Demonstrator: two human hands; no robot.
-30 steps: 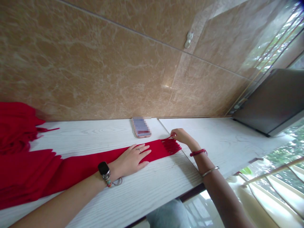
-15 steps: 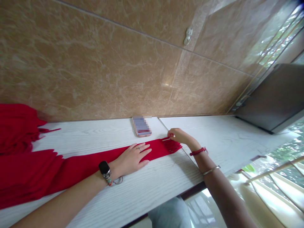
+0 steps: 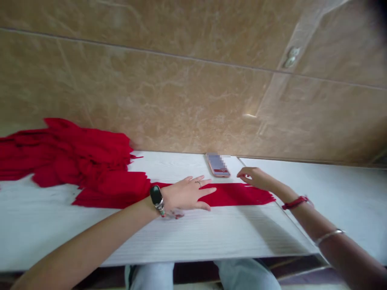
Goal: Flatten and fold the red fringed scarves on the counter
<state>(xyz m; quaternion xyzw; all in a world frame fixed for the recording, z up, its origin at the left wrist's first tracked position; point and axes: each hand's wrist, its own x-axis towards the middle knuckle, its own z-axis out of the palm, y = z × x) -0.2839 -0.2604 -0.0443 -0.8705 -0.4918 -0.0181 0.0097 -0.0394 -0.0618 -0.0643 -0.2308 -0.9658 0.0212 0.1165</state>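
Note:
A long red scarf (image 3: 232, 194) lies in a flat narrow strip on the white tabletop, its fringed end at the right. My left hand (image 3: 189, 193) rests on the strip with fingers spread and palm down, a ring on one finger and a dark watch at the wrist. At the scarf's far edge, close to the fringe, is my right hand (image 3: 254, 177). Its fingers are loosely bent, with a gap by the thumb, and no cloth shows in them. Leftward, the strip meets a wider folded red part (image 3: 115, 189), partly beside my left wrist.
Beyond the strip, a phone (image 3: 219, 166) lies against the wall side. A crumpled heap of red fabric (image 3: 81, 149) fills the back left of the white table (image 3: 169, 237). Brown marbled tiles (image 3: 157, 100) rise behind, with a socket (image 3: 292, 57) on them.
The view has swung left and levelled, showing more of the red heap. My right hand has come off the fringe to the strip's far edge. My left hand still lies flat on the scarf.

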